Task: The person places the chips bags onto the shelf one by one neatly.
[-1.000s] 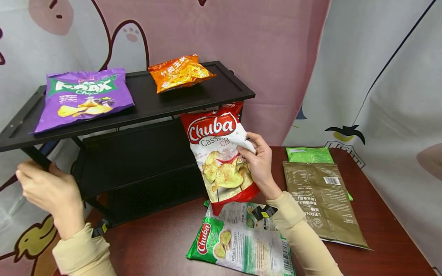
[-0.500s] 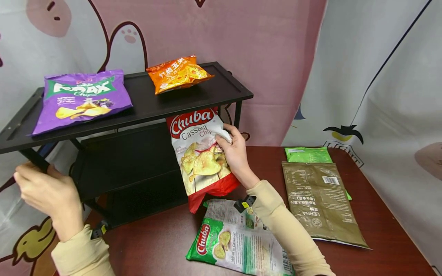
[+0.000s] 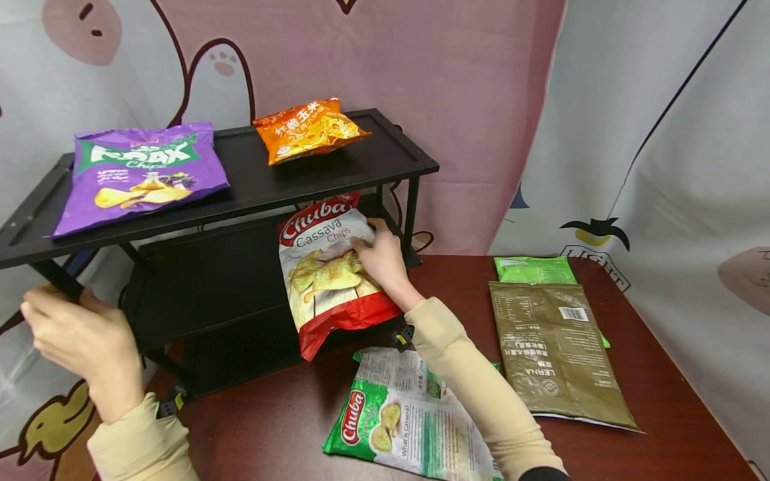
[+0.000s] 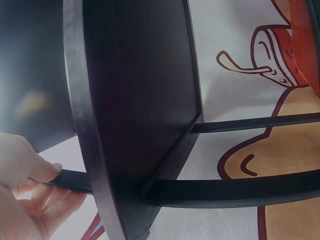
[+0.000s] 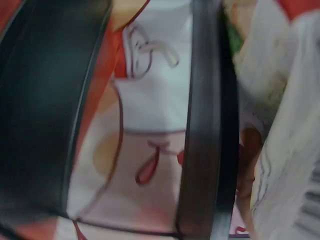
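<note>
A red-and-white bag of Chuba cassava chips (image 3: 319, 275) is in my right hand (image 3: 383, 259), which pinches it by its right side. The bag tilts, its top under the upper board of a black shelf rack (image 3: 246, 167) and its red bottom hanging out in front. In the right wrist view the bag's pale back (image 5: 290, 150) fills the right side, blurred, beside a dark shelf board. My left hand (image 3: 84, 344) grips the rack's front left post (image 3: 59, 275). The left wrist view shows that thumb and fingers (image 4: 62, 205) around the post.
On the upper board lie a purple chip bag (image 3: 144, 170) and an orange snack bag (image 3: 309, 130). A green-and-white Chuba bag (image 3: 409, 417) lies on the brown table (image 3: 252, 427). At the right, a brown bag (image 3: 559, 354) overlaps a light green one (image 3: 535, 268).
My right hand has carried the cassava chip bag left and slightly down, in under the upper board. The left hand keeps its hold on the post.
</note>
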`<state>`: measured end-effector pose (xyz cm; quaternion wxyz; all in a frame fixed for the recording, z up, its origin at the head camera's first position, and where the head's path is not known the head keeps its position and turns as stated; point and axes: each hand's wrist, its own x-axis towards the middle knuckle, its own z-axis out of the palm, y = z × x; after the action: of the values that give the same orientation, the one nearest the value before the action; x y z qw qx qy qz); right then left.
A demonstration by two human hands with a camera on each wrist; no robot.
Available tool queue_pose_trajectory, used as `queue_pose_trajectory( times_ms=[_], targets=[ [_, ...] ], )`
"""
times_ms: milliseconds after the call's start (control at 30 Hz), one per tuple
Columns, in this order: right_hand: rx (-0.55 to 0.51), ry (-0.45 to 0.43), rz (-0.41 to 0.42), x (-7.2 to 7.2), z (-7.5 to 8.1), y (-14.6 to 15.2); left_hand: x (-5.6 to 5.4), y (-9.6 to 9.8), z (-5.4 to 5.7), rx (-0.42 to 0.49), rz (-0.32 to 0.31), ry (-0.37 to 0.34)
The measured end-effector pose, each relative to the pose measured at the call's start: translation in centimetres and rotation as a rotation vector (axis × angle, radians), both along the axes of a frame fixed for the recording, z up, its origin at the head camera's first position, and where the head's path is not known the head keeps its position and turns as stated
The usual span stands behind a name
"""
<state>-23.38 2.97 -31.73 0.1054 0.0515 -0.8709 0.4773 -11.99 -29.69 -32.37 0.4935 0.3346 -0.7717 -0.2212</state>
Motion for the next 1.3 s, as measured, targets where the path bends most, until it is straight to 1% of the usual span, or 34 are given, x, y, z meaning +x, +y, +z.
queue_pose_trajectory(
  times_ms=[100,133,200,267,367,433,500,600,700,833,933,1000,1067,1200,1300],
  targets=[
    [0.141,-0.021,0.000,0.1,-0.1,-0.2,0.0,0.1,0.0,-0.004,0.003,0.002],
    [0.185,-0.017,-0.007,0.2,-0.2,-0.3,0.0,0.1,0.0,-0.007,0.004,0.003],
    [0.286,0.023,-0.022,0.4,-0.4,-0.5,0.0,0.1,-0.1,-0.013,0.005,0.008],
    [0.395,0.118,-0.040,0.4,-0.7,-0.7,0.0,0.1,-0.1,-0.015,0.003,0.010],
    [0.513,0.329,-0.036,0.4,-1.2,-0.8,0.0,0.0,-0.1,-0.014,0.000,0.010],
    [0.532,0.444,0.010,0.3,-1.4,-0.8,0.0,0.0,-0.2,-0.015,-0.001,0.011],
    [0.516,0.508,0.092,0.4,-1.4,-0.6,-0.1,-0.1,-0.2,-0.015,-0.003,0.015],
    [0.484,0.527,0.259,0.7,-1.0,-0.1,-0.2,-0.1,-0.3,-0.017,-0.005,0.019],
    [0.492,0.540,0.422,1.4,-0.5,0.6,-0.2,-0.2,-0.4,-0.020,-0.006,0.023],
    [0.565,0.512,0.613,2.8,0.4,1.5,0.0,0.0,-0.2,-0.036,-0.006,0.030],
    [0.626,0.489,0.715,4.1,0.8,2.1,0.1,0.2,-0.1,-0.041,-0.006,0.028],
    [0.674,0.499,0.748,4.9,0.6,2.5,0.1,0.2,-0.1,-0.035,-0.005,0.026],
    [0.728,0.501,0.753,5.6,0.3,2.7,0.0,0.2,-0.1,-0.029,-0.004,0.025],
    [0.846,0.509,0.707,6.6,-0.6,2.6,-0.1,0.0,-0.2,-0.020,-0.003,0.021],
    [0.887,0.562,0.663,6.8,-1.3,2.1,-0.2,-0.1,-0.3,-0.018,-0.003,0.020]
  ],
)
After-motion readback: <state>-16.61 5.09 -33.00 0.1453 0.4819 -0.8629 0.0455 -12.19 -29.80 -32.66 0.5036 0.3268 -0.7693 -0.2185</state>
